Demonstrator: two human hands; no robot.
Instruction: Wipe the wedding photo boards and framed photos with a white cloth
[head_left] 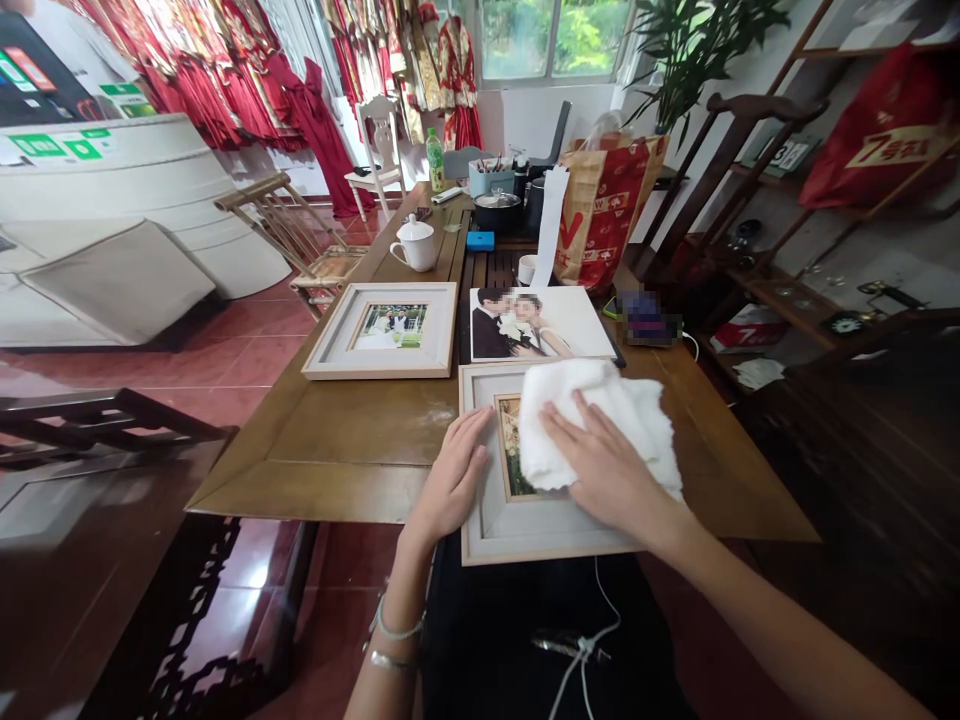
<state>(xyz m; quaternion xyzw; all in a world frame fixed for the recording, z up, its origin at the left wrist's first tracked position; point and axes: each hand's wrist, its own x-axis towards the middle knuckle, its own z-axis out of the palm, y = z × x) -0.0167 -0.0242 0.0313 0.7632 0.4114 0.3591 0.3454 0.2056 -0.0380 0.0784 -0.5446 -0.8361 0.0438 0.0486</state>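
Note:
A pale wooden picture frame [487,535] lies flat at the near edge of the wooden table [352,440], jutting over my lap. My right hand [607,470] lies flat, fingers spread, pressing a white cloth [637,410] onto the frame's glass. My left hand [454,480] rests open on the frame's left border, holding it down. A second framed photo [386,330] lies further back on the left. An unframed wedding print [536,322] lies beside it on the right.
Further along the table stand a white lidded mug [415,243], a blue box [480,240], a pot [497,208] and a red-and-tan paper bag [607,205]. Wooden chairs [300,235] stand left; shelves [810,260] line the right. Red garments hang at the back.

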